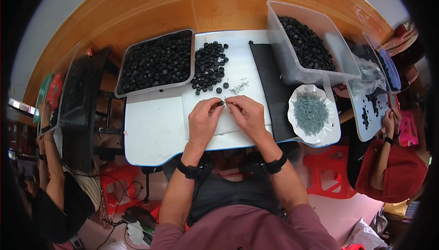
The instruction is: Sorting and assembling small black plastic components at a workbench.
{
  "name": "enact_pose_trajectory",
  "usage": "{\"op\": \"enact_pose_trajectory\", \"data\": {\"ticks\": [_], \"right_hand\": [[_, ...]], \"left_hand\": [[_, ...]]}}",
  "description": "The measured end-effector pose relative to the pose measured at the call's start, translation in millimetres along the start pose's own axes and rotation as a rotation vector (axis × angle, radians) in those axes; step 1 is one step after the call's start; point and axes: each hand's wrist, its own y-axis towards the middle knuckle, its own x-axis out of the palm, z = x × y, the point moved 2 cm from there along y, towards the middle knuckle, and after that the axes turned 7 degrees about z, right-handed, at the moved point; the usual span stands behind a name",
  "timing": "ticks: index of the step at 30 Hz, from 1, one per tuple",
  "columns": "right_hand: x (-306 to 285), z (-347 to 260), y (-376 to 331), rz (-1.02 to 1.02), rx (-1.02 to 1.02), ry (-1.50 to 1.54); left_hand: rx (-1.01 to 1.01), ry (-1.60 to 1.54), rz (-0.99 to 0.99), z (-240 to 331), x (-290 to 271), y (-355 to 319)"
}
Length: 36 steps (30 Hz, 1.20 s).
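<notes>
Black and small, a round cap [220,104] is pinched in the left hand [203,121] fingertips above the white table [153,131], while the right hand [249,115] pinches a thin grey pin [227,103] against it. Loose black caps [209,67] and a few grey pins [238,86] lie just beyond, with a metal tray [155,63] of caps at left and a white dish [313,114] of pins at right

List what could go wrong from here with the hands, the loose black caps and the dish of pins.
1. The left hand pinches a small black cap against the right hand; it could slip out.
2. The loose black caps lie unfenced on the white table and may roll off.
3. The white dish of grey pins overhangs the table's right edge; a nudge might tip it.
</notes>
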Motion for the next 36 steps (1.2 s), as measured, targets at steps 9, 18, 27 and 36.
{"op": "enact_pose_trajectory", "data": {"ticks": [9, 18, 27, 36], "right_hand": [[2.7, -5.7, -1.1, -0.012, -0.255, -0.098], [2.1, -8.7, -0.5, -0.020, -0.243, -0.091], [1.4, -5.1, 9.9, 0.033, -0.100, -0.151], [1.8, -7.0, 53.8, -0.188, 0.096, -0.417]], "left_hand": [[-0.077, -0.030, 0.006, -5.6, 0.8, -2.6], [-0.166, -0.098, 0.017, -6.1, -0.3, -1.6], [-0.383, -0.380, 0.193, -21.8, -2.2, 0.5], [-0.466, -0.568, 0.295, -24.0, -8.0, 3.4]]}}
